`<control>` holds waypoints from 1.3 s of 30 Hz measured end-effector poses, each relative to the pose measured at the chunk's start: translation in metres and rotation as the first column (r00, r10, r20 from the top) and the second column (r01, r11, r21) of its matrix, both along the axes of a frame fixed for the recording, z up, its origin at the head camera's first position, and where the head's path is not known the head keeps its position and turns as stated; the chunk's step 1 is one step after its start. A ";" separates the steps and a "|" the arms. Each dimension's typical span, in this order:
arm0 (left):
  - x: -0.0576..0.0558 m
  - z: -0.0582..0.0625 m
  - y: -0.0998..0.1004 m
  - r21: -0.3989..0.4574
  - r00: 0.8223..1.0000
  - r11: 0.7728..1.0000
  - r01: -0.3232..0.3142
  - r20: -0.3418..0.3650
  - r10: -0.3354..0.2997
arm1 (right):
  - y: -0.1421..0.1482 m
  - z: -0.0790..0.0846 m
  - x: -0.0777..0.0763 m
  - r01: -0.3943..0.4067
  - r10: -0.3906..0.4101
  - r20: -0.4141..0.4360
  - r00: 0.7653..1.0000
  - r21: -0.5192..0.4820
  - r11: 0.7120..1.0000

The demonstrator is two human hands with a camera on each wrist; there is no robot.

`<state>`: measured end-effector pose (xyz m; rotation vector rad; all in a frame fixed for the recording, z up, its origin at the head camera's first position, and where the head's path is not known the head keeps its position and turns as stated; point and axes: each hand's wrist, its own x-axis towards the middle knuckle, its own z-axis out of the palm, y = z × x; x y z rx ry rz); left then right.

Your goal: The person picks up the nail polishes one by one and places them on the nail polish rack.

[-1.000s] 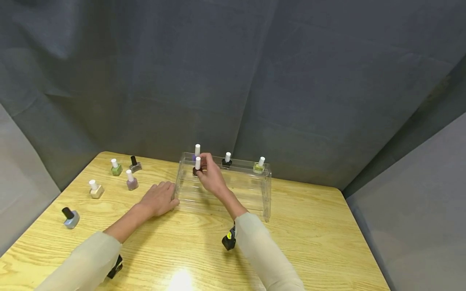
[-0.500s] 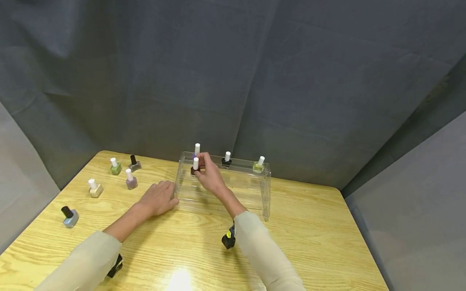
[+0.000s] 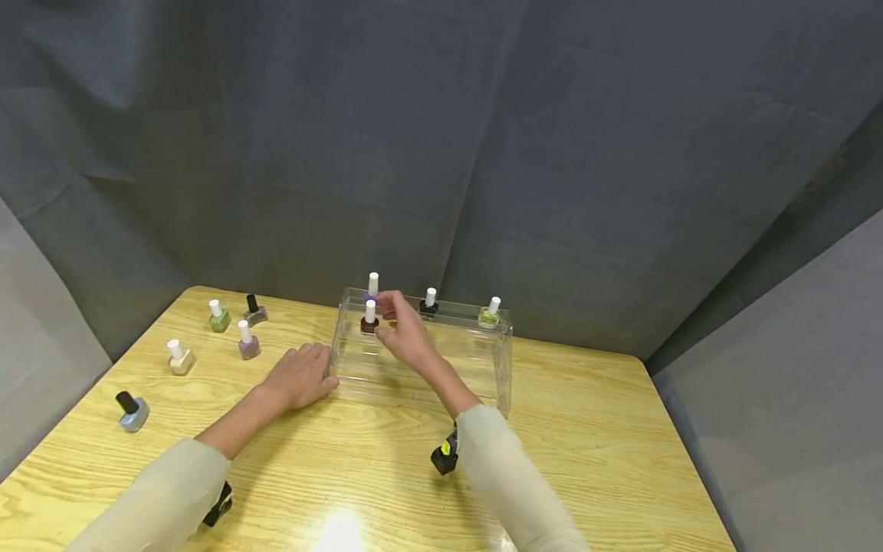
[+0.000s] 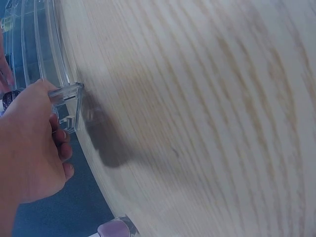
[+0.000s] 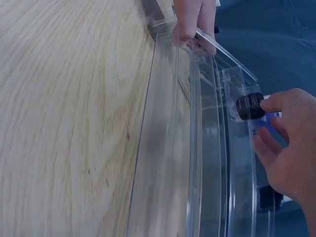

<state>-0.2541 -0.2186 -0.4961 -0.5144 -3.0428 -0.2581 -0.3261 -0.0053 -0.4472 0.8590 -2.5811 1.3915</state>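
A clear acrylic stepped rack (image 3: 448, 356) stands near the back of the table. My left hand (image 3: 298, 376) grips its left end, the fingers curled round the side panel in the left wrist view. On a tier below the top sits a dark nail polish bottle (image 3: 369, 323) with a white cap, upright. Just right of it is my right hand (image 3: 407, 333), fingers spread apart; in the right wrist view the thumb is at the bottle's edge. Along the top tier stand a purple nail polish (image 3: 373, 285), a black one (image 3: 429, 306) and a yellow one (image 3: 489, 315), all white-capped.
On the table's left lie green (image 3: 220, 319), grey (image 3: 255, 313), mauve (image 3: 249, 345), cream (image 3: 182, 360) and light blue (image 3: 134, 414) nail polish bottles. A dark curtain (image 3: 441, 153) hangs behind the table (image 3: 586, 460).
The dark bottle has shifted slightly left on its tier. My right hand has let go of it and drawn a little to the right. The left hand has stayed put.
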 end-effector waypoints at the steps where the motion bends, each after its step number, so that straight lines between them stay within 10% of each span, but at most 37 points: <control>1: 0.000 0.000 0.000 0.000 1.000 1.000 0.002 0.000 -0.002 | 0.004 0.001 0.001 0.000 0.000 -0.004 1.000 0.001 1.000; 12: 0.001 0.003 0.000 -0.003 1.000 1.000 0.012 -0.008 -0.012 | 0.062 0.021 0.018 0.161 -0.118 -0.229 0.966 0.177 0.971; 31: 0.002 0.004 0.002 0.007 1.000 1.000 0.017 -0.016 -0.016 | 0.207 0.001 0.052 0.455 -0.215 -0.482 0.849 0.463 0.761; 39: 0.002 0.003 0.000 0.016 1.000 1.000 0.024 0.006 -0.024 | 0.223 -0.027 0.055 0.397 -0.204 -0.356 0.912 0.640 0.658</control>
